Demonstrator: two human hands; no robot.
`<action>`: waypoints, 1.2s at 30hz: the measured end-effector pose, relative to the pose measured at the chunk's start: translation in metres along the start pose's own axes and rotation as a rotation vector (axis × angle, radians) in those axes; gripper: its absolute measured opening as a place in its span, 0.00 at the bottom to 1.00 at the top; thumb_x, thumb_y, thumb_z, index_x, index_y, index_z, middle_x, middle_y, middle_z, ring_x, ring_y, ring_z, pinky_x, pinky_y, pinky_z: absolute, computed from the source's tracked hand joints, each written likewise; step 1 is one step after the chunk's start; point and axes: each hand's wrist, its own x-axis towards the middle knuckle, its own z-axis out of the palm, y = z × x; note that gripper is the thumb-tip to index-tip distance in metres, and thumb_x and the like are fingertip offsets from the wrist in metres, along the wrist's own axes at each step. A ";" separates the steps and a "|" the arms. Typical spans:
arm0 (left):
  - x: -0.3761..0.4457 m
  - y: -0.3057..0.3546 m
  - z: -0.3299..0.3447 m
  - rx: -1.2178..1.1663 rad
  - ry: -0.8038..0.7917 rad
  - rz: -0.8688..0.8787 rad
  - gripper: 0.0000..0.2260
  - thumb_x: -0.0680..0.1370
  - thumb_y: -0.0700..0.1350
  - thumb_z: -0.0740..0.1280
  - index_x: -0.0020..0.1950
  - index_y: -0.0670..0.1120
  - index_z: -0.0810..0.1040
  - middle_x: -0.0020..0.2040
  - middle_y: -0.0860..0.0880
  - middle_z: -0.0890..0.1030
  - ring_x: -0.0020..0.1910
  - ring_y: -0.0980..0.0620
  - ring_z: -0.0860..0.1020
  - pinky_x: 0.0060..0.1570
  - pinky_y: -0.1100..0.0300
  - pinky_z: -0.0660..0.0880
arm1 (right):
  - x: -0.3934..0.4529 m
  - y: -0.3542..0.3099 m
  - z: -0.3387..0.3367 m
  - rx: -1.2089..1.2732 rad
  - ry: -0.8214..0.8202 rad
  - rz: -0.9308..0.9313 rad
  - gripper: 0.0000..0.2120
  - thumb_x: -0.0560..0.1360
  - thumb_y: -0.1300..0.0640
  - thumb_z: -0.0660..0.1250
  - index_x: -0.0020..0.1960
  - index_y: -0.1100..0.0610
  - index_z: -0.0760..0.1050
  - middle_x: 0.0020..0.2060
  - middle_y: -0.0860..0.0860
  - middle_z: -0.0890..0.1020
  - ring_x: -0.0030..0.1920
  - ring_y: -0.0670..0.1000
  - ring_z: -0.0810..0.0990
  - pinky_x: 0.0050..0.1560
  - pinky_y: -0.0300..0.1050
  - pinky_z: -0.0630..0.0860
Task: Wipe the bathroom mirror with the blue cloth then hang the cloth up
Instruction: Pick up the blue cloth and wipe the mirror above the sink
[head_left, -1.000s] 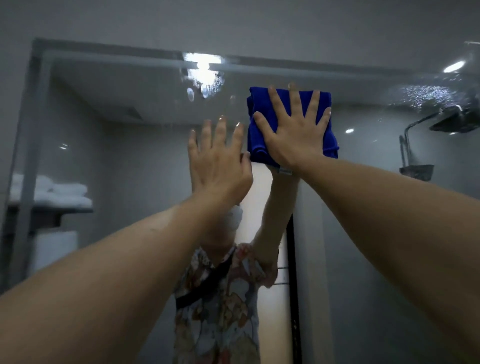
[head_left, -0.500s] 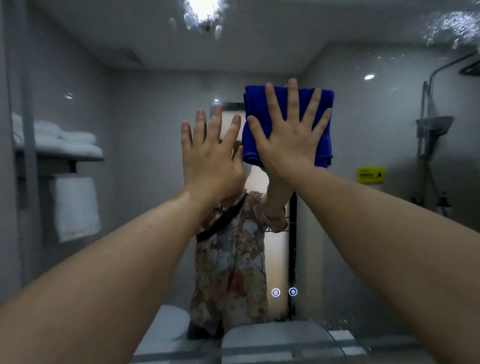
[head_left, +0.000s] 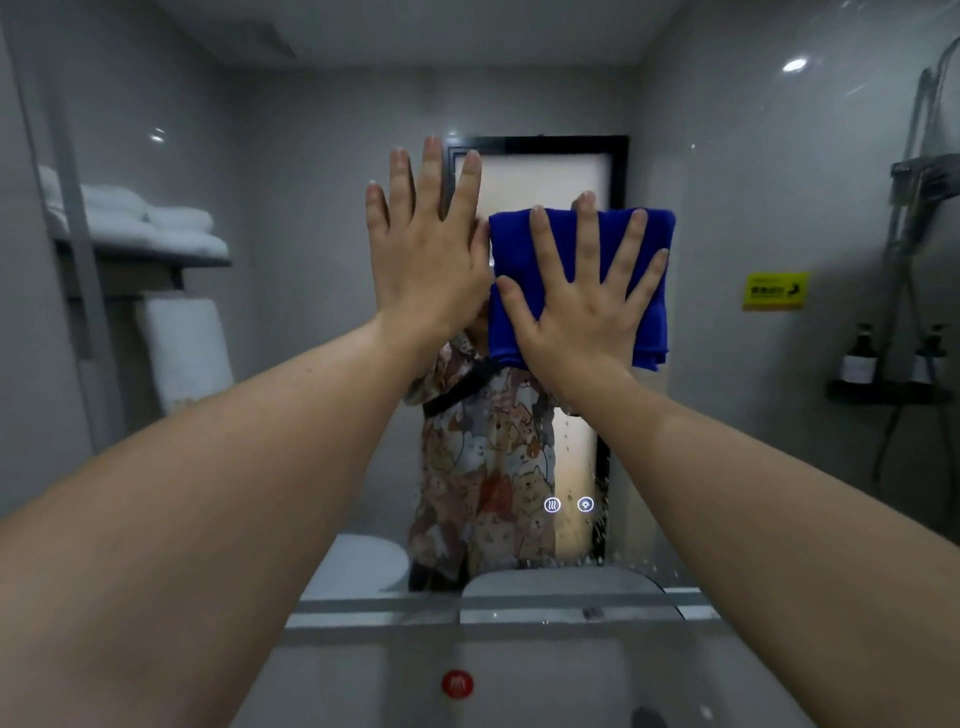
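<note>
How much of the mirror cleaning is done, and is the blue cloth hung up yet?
Partly done. The mirror looks clear across its upper part. In hand: the right hand presses the blue cloth flat on the glass with spread fingers, while the left hand rests flat beside it. Left: water droplets near the mirror's bottom edge, then hanging the cloth up.

The right hand (head_left: 584, 317) lies spread over the blue cloth (head_left: 649, 291), hiding the cloth's middle; the left hand (head_left: 428, 249) beside it masks the reflected face. Right of the hands, the yellow sign (head_left: 774, 291) is too blurred to read, and the shower fittings (head_left: 919, 182) run off the edge
</note>
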 end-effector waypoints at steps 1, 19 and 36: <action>-0.005 0.003 0.002 -0.003 -0.005 -0.011 0.27 0.85 0.58 0.50 0.83 0.54 0.51 0.84 0.46 0.48 0.82 0.40 0.46 0.80 0.40 0.44 | -0.002 0.000 0.001 -0.003 0.005 -0.001 0.36 0.81 0.28 0.45 0.84 0.42 0.46 0.84 0.54 0.48 0.81 0.69 0.44 0.76 0.76 0.45; -0.134 -0.009 0.057 -0.091 0.129 0.117 0.24 0.85 0.51 0.57 0.81 0.48 0.64 0.81 0.41 0.62 0.80 0.36 0.57 0.78 0.37 0.53 | -0.062 0.004 0.014 -0.024 0.022 0.000 0.35 0.82 0.29 0.48 0.84 0.44 0.54 0.83 0.55 0.55 0.81 0.71 0.49 0.76 0.76 0.46; -0.154 0.013 0.052 -0.146 0.063 0.037 0.25 0.81 0.51 0.60 0.80 0.49 0.66 0.81 0.42 0.62 0.80 0.36 0.57 0.79 0.40 0.50 | -0.134 0.021 0.025 0.033 0.026 -0.010 0.33 0.82 0.31 0.56 0.82 0.46 0.62 0.81 0.58 0.61 0.80 0.71 0.54 0.76 0.76 0.49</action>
